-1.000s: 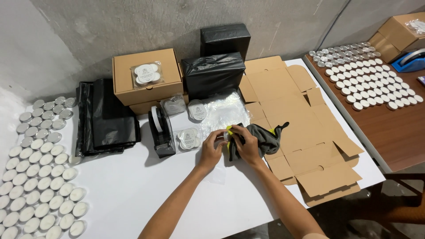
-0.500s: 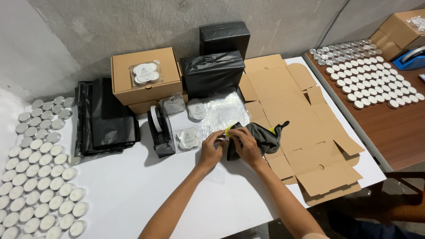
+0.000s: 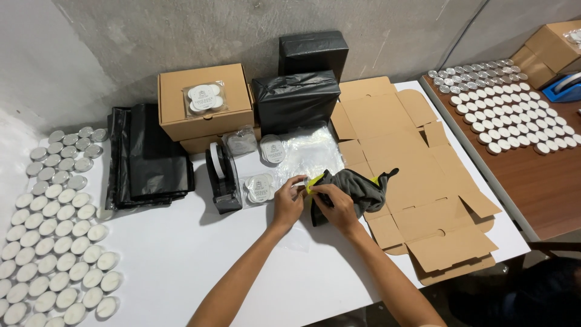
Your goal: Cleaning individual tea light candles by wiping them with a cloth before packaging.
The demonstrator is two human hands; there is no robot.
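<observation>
Two hands meet at the middle of the frame over a white table (image 3: 181,266). Between the fingertips of both sits a small yellow-green tab (image 3: 313,183), at the left edge of a dark grey cloth (image 3: 357,189) bunched just right of centre. The left hand (image 3: 287,203) pinches the tab from the left, fingers curled in and closed on it. The right hand (image 3: 336,206) grips it from below and to the right, its fingers also resting on the cloth's near edge. The cloth itself lies partly on the table and partly on a flat unfolded cardboard box (image 3: 417,181) spreading toward the lower right.

Just left of the hands lie a small clear packet of white discs (image 3: 260,188) and a black tape dispenser (image 3: 221,175). A sheet of clear plastic (image 3: 311,151) lies above the hands. Rows of white tealight candles (image 3: 54,242) fill the left edge, with folded black bags (image 3: 148,157) beside them
</observation>
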